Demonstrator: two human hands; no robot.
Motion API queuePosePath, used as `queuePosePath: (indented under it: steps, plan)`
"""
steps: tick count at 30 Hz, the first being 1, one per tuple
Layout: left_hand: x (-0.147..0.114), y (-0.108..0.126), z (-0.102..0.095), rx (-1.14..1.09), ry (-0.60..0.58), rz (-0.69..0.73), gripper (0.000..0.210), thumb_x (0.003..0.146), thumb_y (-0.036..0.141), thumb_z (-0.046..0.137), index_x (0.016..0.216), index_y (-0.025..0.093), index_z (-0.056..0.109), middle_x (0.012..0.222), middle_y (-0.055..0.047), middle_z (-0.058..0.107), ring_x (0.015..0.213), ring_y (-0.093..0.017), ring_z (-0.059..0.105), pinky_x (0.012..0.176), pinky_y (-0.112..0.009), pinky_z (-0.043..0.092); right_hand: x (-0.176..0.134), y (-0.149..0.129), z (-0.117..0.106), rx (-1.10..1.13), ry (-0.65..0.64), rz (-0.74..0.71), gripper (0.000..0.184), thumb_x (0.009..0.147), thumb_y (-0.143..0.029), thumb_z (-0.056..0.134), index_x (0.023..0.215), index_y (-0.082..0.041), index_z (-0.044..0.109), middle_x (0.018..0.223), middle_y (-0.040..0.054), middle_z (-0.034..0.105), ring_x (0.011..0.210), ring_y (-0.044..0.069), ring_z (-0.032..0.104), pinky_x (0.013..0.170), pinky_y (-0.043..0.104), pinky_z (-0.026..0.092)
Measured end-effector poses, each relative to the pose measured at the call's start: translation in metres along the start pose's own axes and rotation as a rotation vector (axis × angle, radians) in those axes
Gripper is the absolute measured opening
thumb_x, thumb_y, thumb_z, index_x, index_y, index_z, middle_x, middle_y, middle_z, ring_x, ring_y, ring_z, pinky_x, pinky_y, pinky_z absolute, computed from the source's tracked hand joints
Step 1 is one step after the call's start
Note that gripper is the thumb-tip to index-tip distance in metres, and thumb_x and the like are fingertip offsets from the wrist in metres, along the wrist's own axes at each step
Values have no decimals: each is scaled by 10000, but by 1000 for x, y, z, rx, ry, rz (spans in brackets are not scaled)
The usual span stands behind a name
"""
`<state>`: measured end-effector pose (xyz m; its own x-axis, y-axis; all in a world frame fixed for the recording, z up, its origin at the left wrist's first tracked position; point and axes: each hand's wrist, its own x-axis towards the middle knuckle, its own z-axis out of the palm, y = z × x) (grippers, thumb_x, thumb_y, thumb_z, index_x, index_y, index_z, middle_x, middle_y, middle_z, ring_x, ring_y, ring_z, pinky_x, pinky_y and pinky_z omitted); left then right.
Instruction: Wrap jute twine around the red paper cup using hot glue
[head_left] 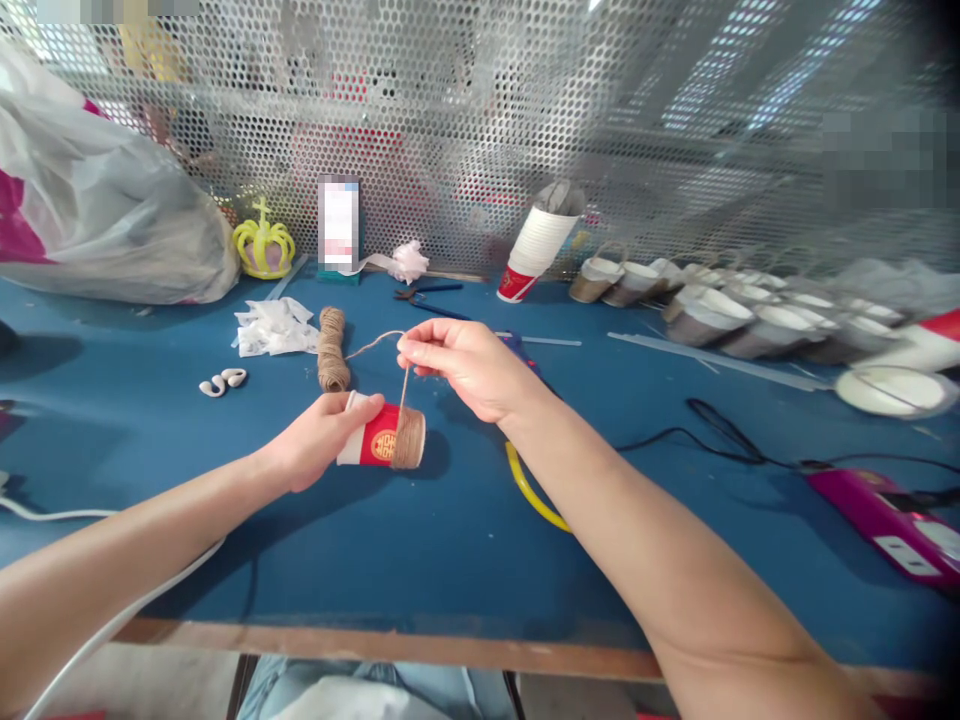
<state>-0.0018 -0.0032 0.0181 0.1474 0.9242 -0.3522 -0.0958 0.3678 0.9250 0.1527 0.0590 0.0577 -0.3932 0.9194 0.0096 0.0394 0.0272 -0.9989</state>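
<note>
My left hand (324, 432) grips a red and white paper cup (379, 437) by its white end, the cup lying on its side above the table. Brown twine (409, 440) is wound in close turns around the cup's other end. Above the cup, the fingers of my right hand (457, 358) pinch the twine, which runs taut down to the windings. From those fingers the strand leads left to a skein of twine (331, 350) on the table. White crumpled tissue (276, 326) lies just left of the skein.
Along the back stand a yellow crown-shaped ornament (264, 245), a phone (339, 225), pliers (427, 298) and stacked paper cups (536, 245). Several twine-covered cups (709, 315) are at right, near a purple power strip (885, 525). A yellow ring (534, 492) is partly behind my right forearm.
</note>
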Motion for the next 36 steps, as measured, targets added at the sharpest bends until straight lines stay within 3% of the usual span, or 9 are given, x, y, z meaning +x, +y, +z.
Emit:
queuePosePath:
  steps: [7,30,36]
  plan:
    - [-4,-2,-1,-26,-105,90,389,645,502,642,630,134,517,531,44,514,447,-52,423,443,-169,314,3,5,0,-91,42,18,50,674,-172,619,651,-144,585,621,-8,600,610,89,530,584,237,375]
    - [-11,1,-1,-34,-129,170,396,626,510,662,660,121,597,558,18,576,466,-59,468,452,-163,358,1,11,2,-195,28,67,42,682,-167,615,654,-140,598,588,-11,596,570,88,520,580,234,387]
    - [-9,7,-1,-206,-98,138,307,684,419,656,715,118,609,592,-2,615,483,-80,532,467,-173,418,5,20,2,-256,2,112,64,695,-204,623,657,-155,608,590,-7,597,542,93,518,559,238,400]
